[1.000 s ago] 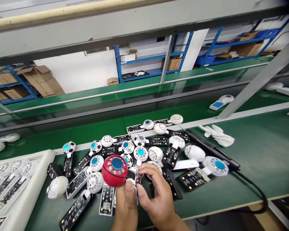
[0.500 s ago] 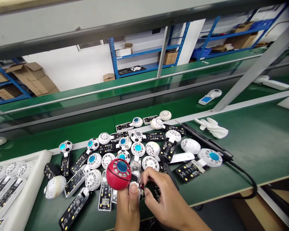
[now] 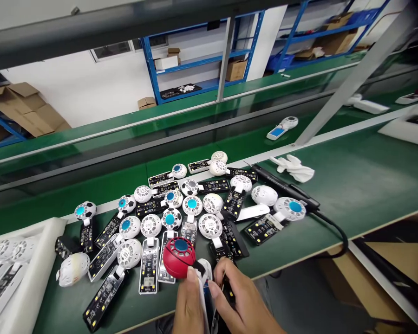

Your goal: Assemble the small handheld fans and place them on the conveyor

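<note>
My left hand [image 3: 190,304] is closed around the white handle of a handheld device with a red ball-shaped head [image 3: 179,257]; a slotted grille and a blue disc top that head. Close beside it, my right hand [image 3: 242,297] is closed, thumb and index finger bent around a dark circuit board [image 3: 231,293] with yellow parts. How the board joins the handle is hidden by my fingers. Several similar devices with white, slotted heads [image 3: 211,226] and bare circuit boards lie just beyond my hands. One white device [image 3: 149,266] lies to the left.
A black pen-shaped tool [image 3: 285,186] with a cable lies at the right, near a crumpled white piece [image 3: 294,168]. A white foam tray [image 3: 48,250] holds more devices at left. Beyond a metal rail runs a green belt [image 3: 125,178]; a slanted post [image 3: 351,79] rises at right.
The red-headed device and both hands have moved nearer the bench's front edge, and the device has turned so its handle points toward me. The camera view has shifted too.
</note>
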`<state>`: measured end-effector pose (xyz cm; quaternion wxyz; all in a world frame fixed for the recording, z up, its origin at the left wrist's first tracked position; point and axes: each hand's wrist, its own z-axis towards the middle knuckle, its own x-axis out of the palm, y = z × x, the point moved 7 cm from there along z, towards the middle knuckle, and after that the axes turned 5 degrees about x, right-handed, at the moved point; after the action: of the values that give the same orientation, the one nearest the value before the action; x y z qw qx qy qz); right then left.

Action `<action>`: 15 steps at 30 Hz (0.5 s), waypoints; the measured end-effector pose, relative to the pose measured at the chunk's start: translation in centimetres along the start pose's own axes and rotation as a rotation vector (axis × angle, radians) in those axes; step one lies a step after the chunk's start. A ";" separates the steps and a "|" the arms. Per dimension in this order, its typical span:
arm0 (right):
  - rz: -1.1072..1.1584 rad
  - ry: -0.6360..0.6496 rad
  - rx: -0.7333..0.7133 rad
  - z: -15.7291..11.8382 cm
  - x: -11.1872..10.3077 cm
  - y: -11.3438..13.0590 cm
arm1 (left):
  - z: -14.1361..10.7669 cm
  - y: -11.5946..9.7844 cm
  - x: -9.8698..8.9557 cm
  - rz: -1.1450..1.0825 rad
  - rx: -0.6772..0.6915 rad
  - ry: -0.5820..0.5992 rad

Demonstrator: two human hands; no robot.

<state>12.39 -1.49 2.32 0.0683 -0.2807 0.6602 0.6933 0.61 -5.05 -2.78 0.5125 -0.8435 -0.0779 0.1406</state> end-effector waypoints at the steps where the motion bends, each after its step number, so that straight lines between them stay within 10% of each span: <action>1: 0.005 0.001 0.003 -0.1 -0.1 0.0 | -0.1 -0.1 0.0 -0.006 -0.008 0.005; 15: 0.007 0.263 0.006 0.7 -0.4 0.7 | 0.1 -1.9 -0.4 0.085 0.073 0.051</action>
<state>12.19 -0.75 3.14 -0.0203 -0.3668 0.6665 0.6487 0.24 -4.14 -1.10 0.5383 -0.8301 -0.0238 0.1432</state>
